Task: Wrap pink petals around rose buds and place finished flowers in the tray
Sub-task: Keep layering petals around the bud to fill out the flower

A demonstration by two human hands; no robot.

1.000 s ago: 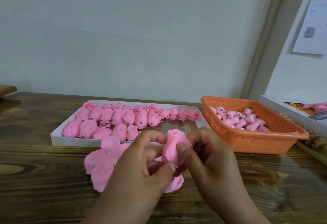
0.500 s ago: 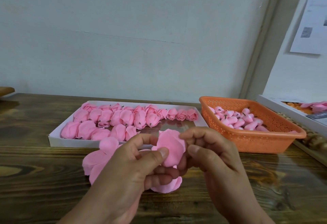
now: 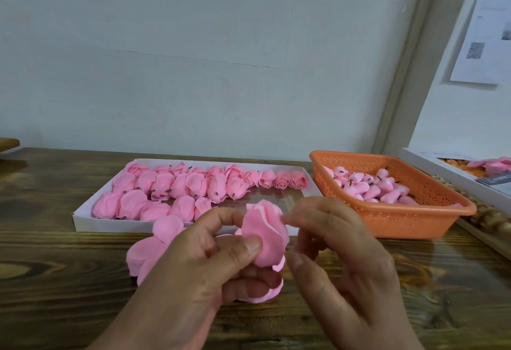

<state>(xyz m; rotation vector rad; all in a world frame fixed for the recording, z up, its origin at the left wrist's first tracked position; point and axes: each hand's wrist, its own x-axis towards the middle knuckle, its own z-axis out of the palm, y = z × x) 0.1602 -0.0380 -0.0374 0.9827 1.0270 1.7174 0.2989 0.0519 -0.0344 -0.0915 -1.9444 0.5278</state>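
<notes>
A half-wrapped pink rose (image 3: 265, 236) is held above the wooden table. My left hand (image 3: 193, 272) grips it from below, thumb pressing a petal against the bud. My right hand (image 3: 345, 261) is curled at its right side, index fingertip on the petal's upper edge and thumb close by its lower edge. Loose pink petal sheets (image 3: 146, 250) lie on the table under my hands. Behind them, the white tray (image 3: 83, 221) holds rows of finished pink flowers (image 3: 193, 184). The orange basket (image 3: 414, 228) at the right contains several bare rose buds (image 3: 370, 186).
A white box (image 3: 442, 167) with orange and pink pieces sits at the far right, a beaded strip beside it. A wall rises just behind the tray and basket. Bare wooden tabletop lies left of the petals.
The petal has been folded further around the bud. My left thumb has slid onto the flower's front, and my right hand has drawn back to its right edge.
</notes>
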